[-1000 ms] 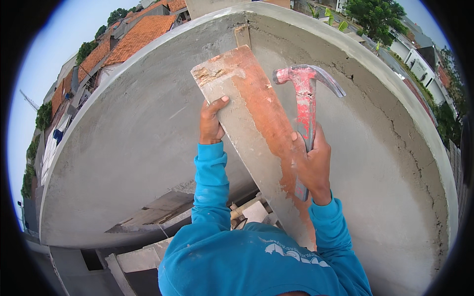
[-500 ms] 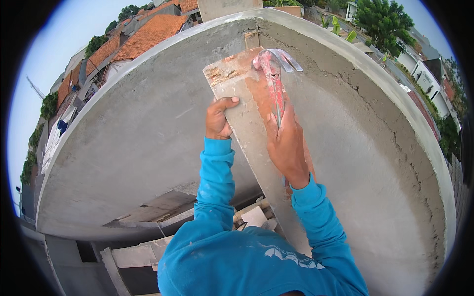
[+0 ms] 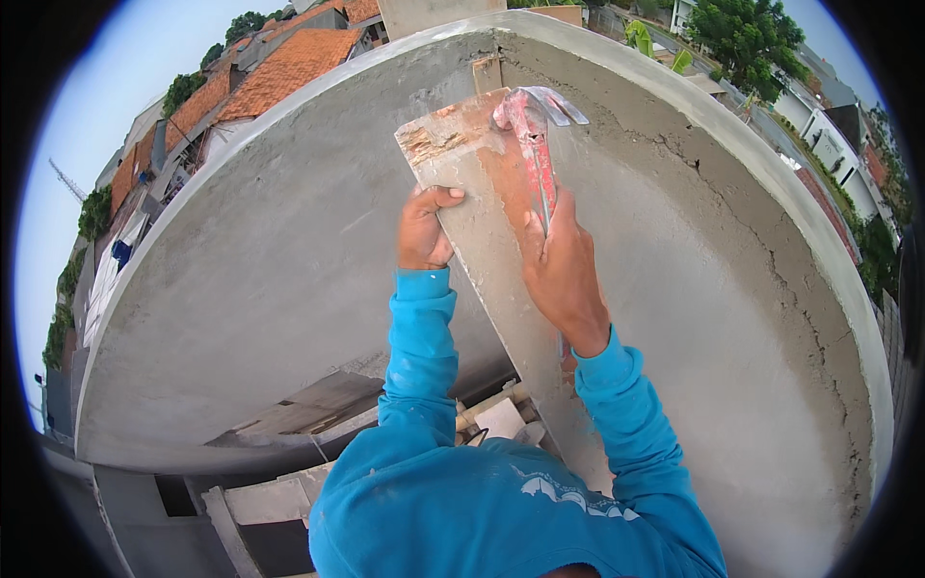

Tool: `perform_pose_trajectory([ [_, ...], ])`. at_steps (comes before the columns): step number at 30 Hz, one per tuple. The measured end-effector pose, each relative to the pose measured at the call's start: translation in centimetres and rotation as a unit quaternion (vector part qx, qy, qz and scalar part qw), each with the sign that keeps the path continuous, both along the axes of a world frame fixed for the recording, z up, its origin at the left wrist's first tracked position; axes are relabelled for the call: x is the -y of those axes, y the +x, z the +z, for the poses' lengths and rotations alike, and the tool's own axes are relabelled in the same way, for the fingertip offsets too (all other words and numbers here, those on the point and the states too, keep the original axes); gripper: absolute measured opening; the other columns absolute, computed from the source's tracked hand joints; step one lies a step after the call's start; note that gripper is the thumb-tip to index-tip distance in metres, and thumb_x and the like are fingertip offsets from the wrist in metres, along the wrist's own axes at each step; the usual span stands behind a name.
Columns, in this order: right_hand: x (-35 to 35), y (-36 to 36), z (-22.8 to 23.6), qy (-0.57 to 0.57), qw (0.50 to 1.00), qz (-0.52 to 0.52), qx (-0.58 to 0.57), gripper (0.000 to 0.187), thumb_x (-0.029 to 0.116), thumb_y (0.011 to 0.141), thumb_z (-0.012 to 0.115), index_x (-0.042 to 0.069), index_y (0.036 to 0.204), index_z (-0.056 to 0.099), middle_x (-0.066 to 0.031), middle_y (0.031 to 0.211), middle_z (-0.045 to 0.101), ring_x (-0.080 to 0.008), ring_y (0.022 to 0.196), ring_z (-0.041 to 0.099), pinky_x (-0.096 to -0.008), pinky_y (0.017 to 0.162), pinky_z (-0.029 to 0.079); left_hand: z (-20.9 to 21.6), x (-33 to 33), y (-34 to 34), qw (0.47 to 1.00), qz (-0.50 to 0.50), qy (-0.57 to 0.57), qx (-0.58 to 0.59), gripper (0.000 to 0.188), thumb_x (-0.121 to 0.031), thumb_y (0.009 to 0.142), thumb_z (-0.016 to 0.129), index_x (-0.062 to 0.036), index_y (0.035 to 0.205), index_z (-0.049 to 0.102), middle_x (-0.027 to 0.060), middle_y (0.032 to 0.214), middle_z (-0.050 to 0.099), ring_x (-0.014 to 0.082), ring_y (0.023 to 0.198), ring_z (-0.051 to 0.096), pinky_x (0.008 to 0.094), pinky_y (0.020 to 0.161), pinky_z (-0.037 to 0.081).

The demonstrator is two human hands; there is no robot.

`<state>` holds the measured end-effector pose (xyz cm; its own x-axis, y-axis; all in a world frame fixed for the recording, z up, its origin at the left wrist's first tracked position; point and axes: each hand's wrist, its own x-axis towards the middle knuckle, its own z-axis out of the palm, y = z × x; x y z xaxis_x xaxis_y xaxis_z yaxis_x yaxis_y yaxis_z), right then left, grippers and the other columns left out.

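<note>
A long wooden plank [image 3: 474, 210], smeared with cement and splintered at its top left corner, leans upward along the grey wall. My left hand [image 3: 423, 231] grips its left edge, thumb on the face and fingers hidden behind. In my right hand [image 3: 567, 275] is a claw hammer [image 3: 537, 154] with worn red paint, held by its handle. The hammer's head lies at the plank's upper right corner, its claw pointing right. Whether the head touches the wood I cannot tell. Just above the plank, a small wood block [image 3: 488, 74] sits against the wall.
A curved-looking plastered wall [image 3: 279, 270] surrounds the work, with a cracked, rougher band [image 3: 771, 260] along its right side. Below left are a recess [image 3: 308, 405] and concrete beams [image 3: 265, 501] with dark gaps. Orange tiled roofs [image 3: 294, 67] and trees [image 3: 747, 48] lie beyond the wall.
The hammer and plank stay nearly in place, the hammer head slightly higher in view. My right hand has shifted slightly, and the whole view has tilted a little.
</note>
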<state>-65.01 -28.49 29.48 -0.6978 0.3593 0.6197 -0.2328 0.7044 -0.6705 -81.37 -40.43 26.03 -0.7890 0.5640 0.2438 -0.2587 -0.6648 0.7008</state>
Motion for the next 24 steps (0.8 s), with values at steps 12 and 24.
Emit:
perform_pose_trajectory([
  [12, 1.8, 2.8, 0.3, -0.048, 0.987, -0.034, -0.149, 0.029, 0.006, 0.096, 0.051, -0.008, 0.119, 0.04, -0.0323, 0.087, 0.058, -0.0503, 0.077, 0.058, -0.0486, 0.066, 0.046, 0.2, 0.2, 0.9, 0.998, -0.012, 0.06, 0.013, 0.055, 0.007, 0.074, 0.052, 0.0062, 0.129, 0.045, 0.0186, 0.112, 0.061, 0.0305, 0.102, 0.064, 0.0432, 0.089, 0.057],
  [24, 1.8, 3.5, 2.4, -0.159, 0.981, -0.024, -0.106, 0.029, 0.005, 0.095, 0.052, -0.008, 0.118, 0.039, -0.0325, 0.093, 0.059, -0.0514, 0.08, 0.059, -0.0486, 0.068, 0.047, -0.4, -0.3, 0.3, 0.999, 0.039, 0.011, 0.017, 0.057, 0.005, 0.076, 0.051, 0.0069, 0.132, 0.043, 0.0206, 0.119, 0.059, 0.0332, 0.105, 0.063, 0.0441, 0.092, 0.055],
])
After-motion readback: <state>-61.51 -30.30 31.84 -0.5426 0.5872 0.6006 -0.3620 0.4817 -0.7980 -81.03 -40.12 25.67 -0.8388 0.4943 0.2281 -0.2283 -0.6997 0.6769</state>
